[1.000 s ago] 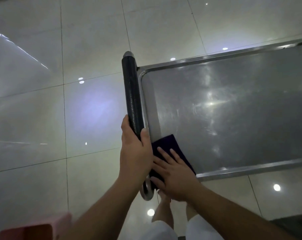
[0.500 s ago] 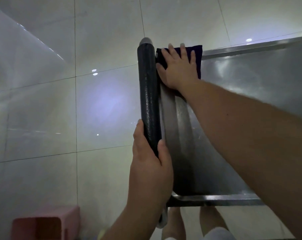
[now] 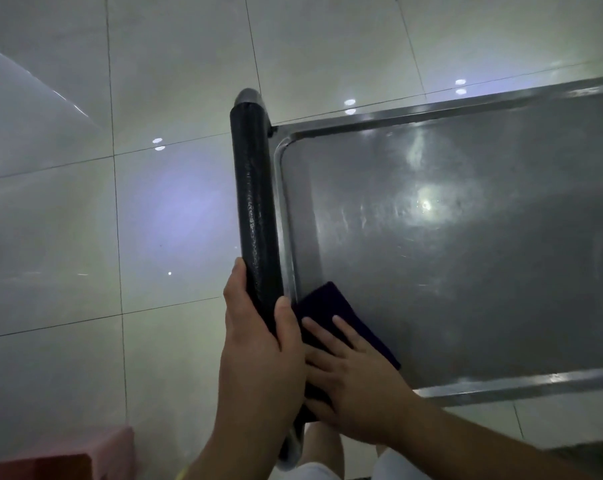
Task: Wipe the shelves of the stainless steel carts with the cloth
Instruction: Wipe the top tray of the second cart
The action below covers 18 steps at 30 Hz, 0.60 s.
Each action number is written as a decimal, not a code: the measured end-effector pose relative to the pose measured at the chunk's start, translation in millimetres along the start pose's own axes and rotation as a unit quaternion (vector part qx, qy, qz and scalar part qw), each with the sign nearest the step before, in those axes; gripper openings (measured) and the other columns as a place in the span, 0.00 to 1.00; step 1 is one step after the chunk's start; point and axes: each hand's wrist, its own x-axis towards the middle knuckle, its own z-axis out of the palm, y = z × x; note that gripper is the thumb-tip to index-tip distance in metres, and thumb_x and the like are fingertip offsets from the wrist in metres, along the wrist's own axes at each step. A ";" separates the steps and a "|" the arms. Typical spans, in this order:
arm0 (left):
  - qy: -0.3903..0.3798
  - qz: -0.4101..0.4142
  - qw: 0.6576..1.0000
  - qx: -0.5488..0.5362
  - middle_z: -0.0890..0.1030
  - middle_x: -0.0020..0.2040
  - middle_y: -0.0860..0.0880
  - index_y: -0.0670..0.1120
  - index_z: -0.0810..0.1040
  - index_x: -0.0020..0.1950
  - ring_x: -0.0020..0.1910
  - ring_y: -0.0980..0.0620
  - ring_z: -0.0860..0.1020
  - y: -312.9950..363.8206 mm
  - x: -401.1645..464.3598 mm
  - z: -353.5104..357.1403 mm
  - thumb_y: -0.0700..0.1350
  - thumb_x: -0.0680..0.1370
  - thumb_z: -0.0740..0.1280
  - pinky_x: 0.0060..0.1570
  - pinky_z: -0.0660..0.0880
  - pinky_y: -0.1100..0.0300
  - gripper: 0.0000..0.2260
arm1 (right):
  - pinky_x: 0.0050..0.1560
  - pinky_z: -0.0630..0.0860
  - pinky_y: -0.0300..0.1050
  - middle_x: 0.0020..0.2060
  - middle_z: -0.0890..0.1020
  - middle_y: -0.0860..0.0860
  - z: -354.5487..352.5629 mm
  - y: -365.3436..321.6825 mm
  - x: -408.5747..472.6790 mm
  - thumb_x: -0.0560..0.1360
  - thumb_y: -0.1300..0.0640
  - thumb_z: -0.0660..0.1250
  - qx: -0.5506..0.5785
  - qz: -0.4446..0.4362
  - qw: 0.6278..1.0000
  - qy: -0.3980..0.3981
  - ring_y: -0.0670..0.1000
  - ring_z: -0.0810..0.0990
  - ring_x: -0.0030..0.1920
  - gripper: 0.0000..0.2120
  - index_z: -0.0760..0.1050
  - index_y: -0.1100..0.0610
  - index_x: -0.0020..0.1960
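My left hand (image 3: pixel 258 348) is wrapped around the cart's push handle (image 3: pixel 256 216), fingers (image 3: pixel 286 320) closed tight on its black, pebbled foam sleeve, thumb on the floor side and the rest curled over toward the shelf. I hold it there to keep the cart from rolling off while I push against it. The sleeve is a thick round tube with a grey metal cap showing at its far end.

My right hand (image 3: pixel 348 386) lies flat, fingers spread and straight, pressing the cloth (image 3: pixel 331 306) down on the top shelf (image 3: pixel 466 254) at the near corner just beside the handle. I am not gripping the cloth, only pinning it under my palm, since a flat hand spreads pressure and lets the fabric slide with me. The cloth is dark, navy or deep purple as far as I can tell in this dim light, soft, folded into a rectangle, with its far edge poking out past my fingertips.

The shelf is a brushed stainless steel tray with a raised rim (image 3: pixel 500 386) and rounded corners. It reflects a ceiling lamp as a hazy glare with faint streaks around it. Most of the shelf lies well beyond the cloth, so I judge much wiping remains. Below are glossy pale floor tiles (image 3: pixel 68 237) and a pink stool (image 3: pixel 85 455) at my lower left.
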 end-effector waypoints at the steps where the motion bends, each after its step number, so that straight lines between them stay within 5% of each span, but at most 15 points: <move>1: 0.002 -0.002 1.000 -0.002 0.76 0.71 0.53 0.70 0.48 0.78 0.60 0.50 0.82 0.3 0.1 -0.1 0.66 0.79 0.54 0.58 0.82 0.48 0.28 | 0.77 0.44 0.60 0.82 0.49 0.36 -1.3 4.0 0.9 0.84 0.37 0.53 -0.003 -0.002 1.000 0.003 0.49 0.41 0.82 0.30 0.43 0.36 0.82; 6: 0.008 -0.007 1.000 0.013 0.79 0.66 0.56 0.71 0.50 0.77 0.55 0.53 0.83 -4.7 3.3 2.9 0.60 0.81 0.58 0.52 0.82 0.52 0.26 | 0.79 0.47 0.64 0.81 0.58 0.42 -50.2 50.9 70.1 0.81 0.36 0.53 -0.043 0.065 0.994 0.079 0.53 0.49 0.82 0.29 0.50 0.38 0.80; 12: 0.039 -0.004 0.998 0.049 0.78 0.65 0.56 0.69 0.49 0.77 0.54 0.50 0.83 -3.6 3.7 7.6 0.56 0.84 0.60 0.54 0.83 0.49 0.26 | 0.77 0.37 0.63 0.83 0.48 0.44 -155.5 146.1 195.7 0.82 0.35 0.47 -0.040 0.207 0.973 0.091 0.54 0.40 0.82 0.31 0.47 0.40 0.82; 18: 0.040 -0.007 0.998 0.057 0.79 0.61 0.52 0.67 0.50 0.78 0.51 0.47 0.84 2.3 1.2 6.3 0.58 0.84 0.59 0.51 0.85 0.47 0.26 | 0.77 0.36 0.64 0.83 0.47 0.45 -190.0 225.9 152.8 0.79 0.33 0.45 -0.009 0.341 0.929 0.146 0.56 0.41 0.82 0.34 0.49 0.42 0.82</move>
